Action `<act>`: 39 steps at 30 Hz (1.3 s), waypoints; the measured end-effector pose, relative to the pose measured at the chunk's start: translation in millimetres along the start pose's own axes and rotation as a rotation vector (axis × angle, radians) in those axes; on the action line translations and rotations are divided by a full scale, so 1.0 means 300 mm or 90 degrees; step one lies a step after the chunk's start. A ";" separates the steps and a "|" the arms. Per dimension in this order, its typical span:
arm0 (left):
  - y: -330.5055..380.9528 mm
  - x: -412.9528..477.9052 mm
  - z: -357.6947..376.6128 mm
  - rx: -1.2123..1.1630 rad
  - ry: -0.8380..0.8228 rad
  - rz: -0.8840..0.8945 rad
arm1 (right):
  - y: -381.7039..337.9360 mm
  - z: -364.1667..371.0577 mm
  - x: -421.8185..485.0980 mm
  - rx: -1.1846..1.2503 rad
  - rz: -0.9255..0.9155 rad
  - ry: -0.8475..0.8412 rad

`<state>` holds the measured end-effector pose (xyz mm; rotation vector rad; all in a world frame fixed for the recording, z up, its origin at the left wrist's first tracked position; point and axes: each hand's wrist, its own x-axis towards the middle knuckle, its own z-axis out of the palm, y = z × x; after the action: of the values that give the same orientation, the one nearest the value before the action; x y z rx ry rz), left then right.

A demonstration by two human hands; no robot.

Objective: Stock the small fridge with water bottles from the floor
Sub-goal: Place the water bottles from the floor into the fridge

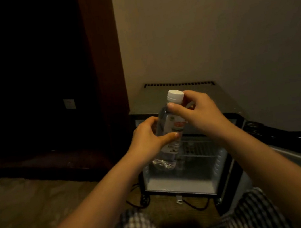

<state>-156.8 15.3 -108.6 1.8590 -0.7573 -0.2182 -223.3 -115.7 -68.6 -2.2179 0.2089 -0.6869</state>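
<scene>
Fridge-stocking looks barely begun in a dim room: the small fridge (182, 98) stands on the floor, its door (282, 141) swung open to our right, and we can make out no bottles yet on its wire shelf (203, 148). We hold one water bottle (167, 123) upright before the opening, left hand (149, 138) wrapped round its middle, right hand (200, 113) pinching the neck under the white cap (175, 94).
</scene>
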 end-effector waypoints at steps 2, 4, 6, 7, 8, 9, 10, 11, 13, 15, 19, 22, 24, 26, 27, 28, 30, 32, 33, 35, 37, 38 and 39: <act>-0.025 0.056 0.068 -0.013 -0.016 -0.011 | 0.065 -0.012 0.019 -0.063 0.034 0.030; -0.061 0.106 0.130 -0.012 -0.030 -0.002 | 0.123 -0.028 0.042 -0.083 0.083 0.024; -0.098 0.144 0.180 0.012 -0.039 0.009 | 0.174 -0.040 0.063 -0.097 0.126 0.001; -0.121 0.163 0.205 0.025 -0.048 0.008 | 0.201 -0.041 0.073 -0.110 0.144 -0.005; -0.146 0.178 0.229 0.036 -0.055 0.002 | 0.231 -0.038 0.084 -0.128 0.158 -0.011; -0.172 0.191 0.250 0.051 -0.064 -0.010 | 0.261 -0.031 0.092 -0.157 0.172 -0.023; -0.199 0.203 0.270 0.067 -0.077 -0.023 | 0.289 -0.023 0.099 -0.190 0.185 -0.042; -0.228 0.216 0.292 0.079 -0.098 -0.037 | 0.320 -0.014 0.104 -0.215 0.205 -0.065; -0.280 0.229 0.332 0.075 -0.133 -0.060 | 0.375 0.004 0.103 -0.240 0.249 -0.111; -0.328 0.236 0.378 0.057 -0.145 -0.075 | 0.424 0.020 0.099 -0.273 0.279 -0.138; -0.443 0.225 0.490 -0.005 -0.158 -0.112 | 0.537 0.073 0.092 -0.406 0.308 -0.189; -0.540 0.211 0.563 -0.049 -0.149 -0.124 | 0.618 0.120 0.080 -0.420 0.333 -0.252; -0.595 0.215 0.605 -0.054 -0.145 -0.135 | 0.675 0.157 0.074 -0.425 0.354 -0.277; -0.649 0.230 0.632 -0.046 -0.149 -0.146 | 0.731 0.191 0.063 -0.414 0.368 -0.281; -0.677 0.239 0.644 -0.039 -0.154 -0.155 | 0.761 0.213 0.057 -0.406 0.373 -0.274; -0.706 0.247 0.655 -0.026 -0.163 -0.170 | 0.789 0.233 0.049 -0.400 0.378 -0.260; -0.757 0.257 0.674 -0.001 -0.174 -0.194 | 0.846 0.273 0.025 -0.368 0.391 -0.222; -0.799 0.261 0.692 -0.012 -0.185 -0.233 | 0.901 0.318 0.004 -0.327 0.406 -0.191; -0.811 0.259 0.699 -0.033 -0.192 -0.258 | 0.924 0.337 -0.006 -0.319 0.411 -0.181; -0.836 0.249 0.717 -0.093 -0.183 -0.320 | 0.961 0.363 -0.024 -0.314 0.425 -0.159; -0.859 0.239 0.733 -0.152 -0.153 -0.359 | 0.996 0.382 -0.038 -0.299 0.435 -0.123; -0.868 0.235 0.741 -0.184 -0.144 -0.374 | 1.013 0.391 -0.042 -0.290 0.438 -0.113; -0.871 0.235 0.748 -0.214 -0.139 -0.389 | 1.030 0.400 -0.043 -0.283 0.441 -0.110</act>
<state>-105.5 -138.9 -420.4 1.7069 -0.2480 -0.8941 -148.2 -242.4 -365.9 -2.3678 1.0626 -0.0635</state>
